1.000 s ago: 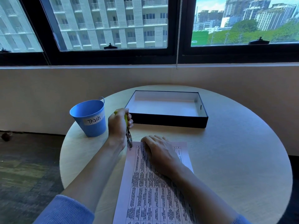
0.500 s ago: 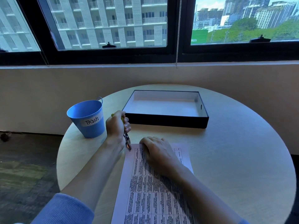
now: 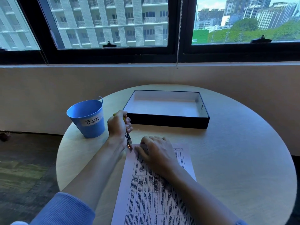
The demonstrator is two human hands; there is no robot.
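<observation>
A printed sheet of paper [image 3: 152, 195] with a dense table lies on the round table in front of me. My left hand [image 3: 117, 125] grips a small metal plier-like tool with a yellow-green handle [image 3: 128, 138]; its tip sits at the sheet's top left corner. My right hand [image 3: 156, 151] lies palm down on the top part of the sheet, fingers pointing left toward the tool's tip.
A blue bucket labelled "Trash" [image 3: 88, 117] stands at the table's left, close to my left hand. A black tray with a white inside [image 3: 167, 122] sits behind my hands. The round wooden table [image 3: 235, 159] stands against a wall under windows.
My left hand has lowered the tool's tip a little onto the sheet's top left corner. My right hand stays pressed on the paper.
</observation>
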